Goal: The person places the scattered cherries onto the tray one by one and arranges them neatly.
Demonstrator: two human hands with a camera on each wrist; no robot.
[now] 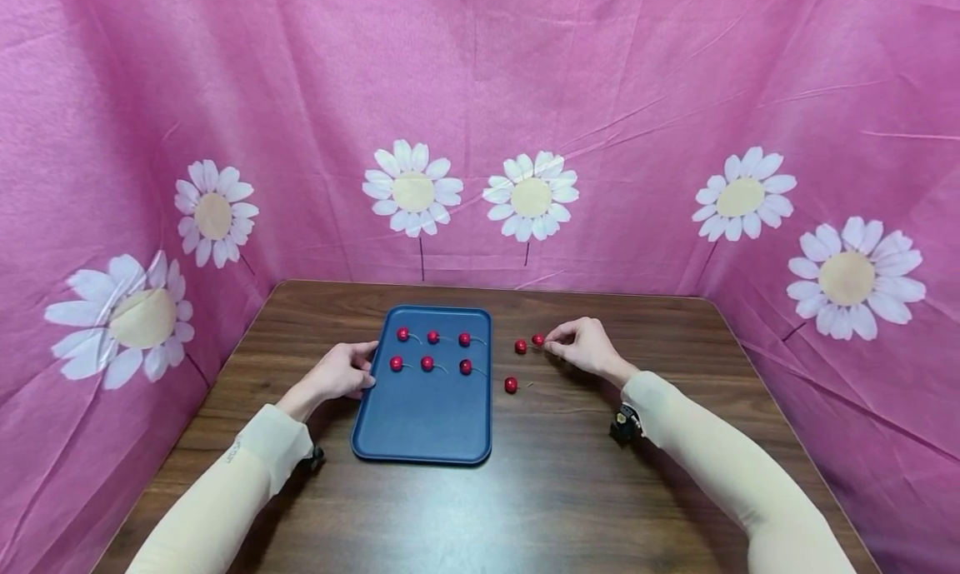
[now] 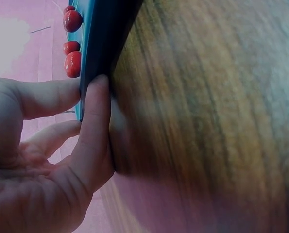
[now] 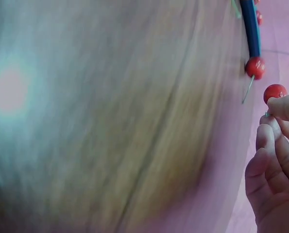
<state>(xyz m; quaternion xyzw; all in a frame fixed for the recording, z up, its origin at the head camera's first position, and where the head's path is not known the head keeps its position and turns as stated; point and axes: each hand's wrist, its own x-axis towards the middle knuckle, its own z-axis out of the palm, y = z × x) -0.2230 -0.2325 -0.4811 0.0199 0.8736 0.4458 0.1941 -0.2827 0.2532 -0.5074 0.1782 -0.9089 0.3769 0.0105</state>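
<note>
A blue tray (image 1: 422,416) lies on the wooden table, bearing several red cherries with stems, lined up in two rows across its far half. My left hand (image 1: 341,372) grips the tray's left edge; the left wrist view shows its fingers (image 2: 52,97) on both sides of the rim. To the right of the tray, my right hand (image 1: 588,346) pinches a cherry (image 3: 275,91) between thumb and fingertips, its stem end tucked among the fingers. Just left of that one sits another cherry (image 1: 521,346). A further cherry (image 1: 511,384) lies nearer, beside the tray's right rim.
Pink cloth (image 1: 472,74) printed with white daisies hangs behind the table and along both sides. The brown tabletop (image 1: 600,491) stretches out in front of and to the right of the tray. A small black device (image 1: 624,425) is strapped at the right wrist.
</note>
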